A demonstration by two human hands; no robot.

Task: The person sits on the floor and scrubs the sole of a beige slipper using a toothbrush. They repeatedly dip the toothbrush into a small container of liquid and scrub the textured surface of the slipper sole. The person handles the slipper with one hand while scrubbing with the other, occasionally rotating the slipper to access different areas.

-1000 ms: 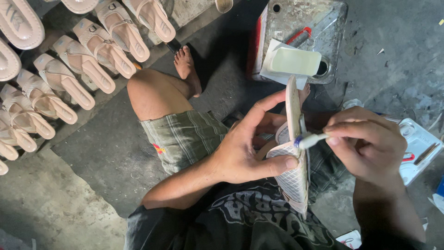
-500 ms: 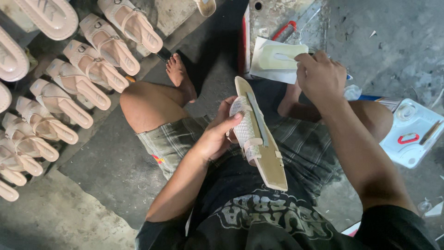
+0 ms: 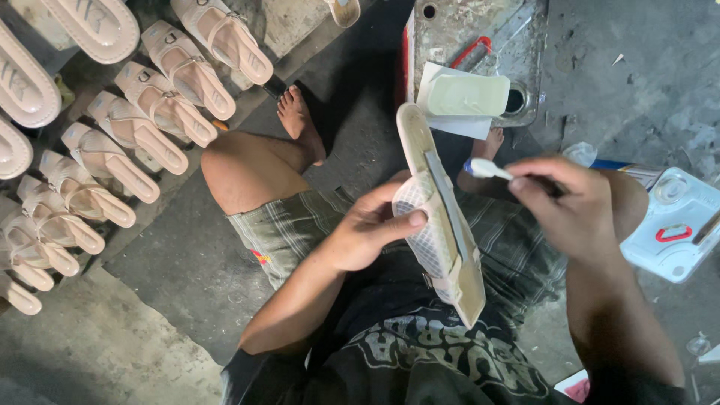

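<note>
Black printed T-shirt [image 3: 442,360], green plaid shorts [image 3: 292,229], bare feet [image 3: 300,120].

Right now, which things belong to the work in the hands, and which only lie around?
In use:
- sandal, held in left hand
- small brush, in right hand
- metal can with pale glue

Lying about:
- rows of beige sandals
- white plastic lid

Brush [image 3: 487,169] handle hidden inside right hand [image 3: 577,210] grip.
</note>
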